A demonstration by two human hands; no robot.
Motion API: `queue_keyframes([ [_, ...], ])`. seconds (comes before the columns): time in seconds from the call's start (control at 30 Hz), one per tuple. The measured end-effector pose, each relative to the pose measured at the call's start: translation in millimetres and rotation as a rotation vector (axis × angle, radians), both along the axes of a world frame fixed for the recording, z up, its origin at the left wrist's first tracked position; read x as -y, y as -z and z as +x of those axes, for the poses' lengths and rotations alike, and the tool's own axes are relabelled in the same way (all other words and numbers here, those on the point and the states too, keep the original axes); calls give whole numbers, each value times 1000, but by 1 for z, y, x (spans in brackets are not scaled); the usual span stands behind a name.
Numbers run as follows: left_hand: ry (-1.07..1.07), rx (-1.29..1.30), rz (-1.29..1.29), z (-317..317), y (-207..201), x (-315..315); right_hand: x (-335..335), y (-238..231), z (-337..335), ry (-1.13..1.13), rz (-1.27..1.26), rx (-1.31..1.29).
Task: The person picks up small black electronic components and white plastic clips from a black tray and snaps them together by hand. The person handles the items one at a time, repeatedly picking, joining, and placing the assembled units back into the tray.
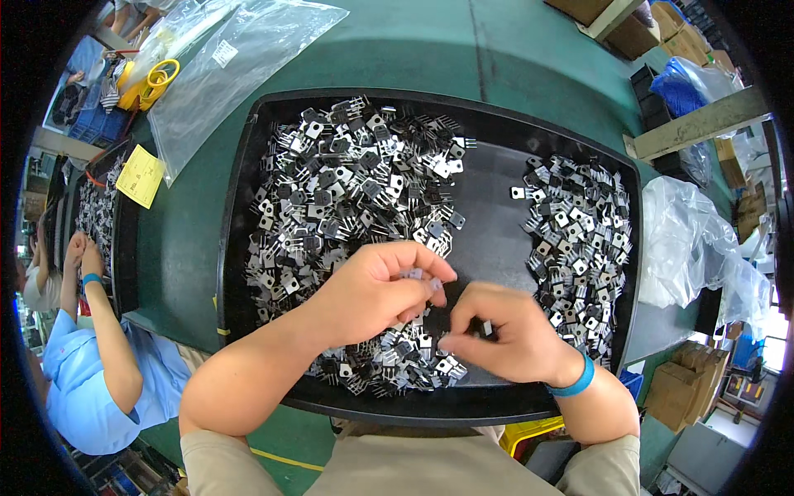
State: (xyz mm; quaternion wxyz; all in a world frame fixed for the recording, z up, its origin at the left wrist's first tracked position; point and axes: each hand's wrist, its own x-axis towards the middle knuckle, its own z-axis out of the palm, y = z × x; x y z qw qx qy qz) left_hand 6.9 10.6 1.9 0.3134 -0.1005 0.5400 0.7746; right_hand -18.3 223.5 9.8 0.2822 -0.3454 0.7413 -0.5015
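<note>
A large black tray (504,169) lies before me with two heaps of three-legged transistors, black with silver tabs. The bigger heap (331,178) fills the left side; a smaller heap (579,240) lies along the right wall. My left hand (385,289) is over the lower part of the left heap, its fingers pinched together. Pale translucent bits show at its fingertips; what they are I cannot make out. Beside it, my right hand (517,335), with a blue wristband, is curled closed over the tray. A small transistor (488,329) shows within its fingers, partly hidden.
A clear plastic bag (240,74) and a yellow paper slip (140,176) lie on the green table left of the tray. Crumpled clear plastic (695,240) sits on the right. At far left, a co-worker in a blue sleeve (103,364) works at another tray (124,231).
</note>
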Motion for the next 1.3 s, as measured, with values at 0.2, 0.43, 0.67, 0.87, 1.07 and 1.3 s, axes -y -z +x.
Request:
queue_keyframes([
  [0.2, 152, 221, 273, 4, 1, -2, 3, -2, 3, 267, -152, -259],
  [0.43, 106, 225, 417, 4, 10, -2, 0, -6, 1, 252, -189, -210],
  [0.67, 34, 178, 307, 5, 10, -4, -2, -10, 1, 596, -438, 565],
  [0.87, -8, 107, 203, 3, 7, -2, 2, -11, 2, 698, -355, 651],
  [1.07, -101, 26, 172, 1, 4, -2, 1, -12, -3, 487, -78, 762],
  [1.3, -147, 6, 142, 2, 2, -3, 2, -17, -2, 421, -14, 592],
])
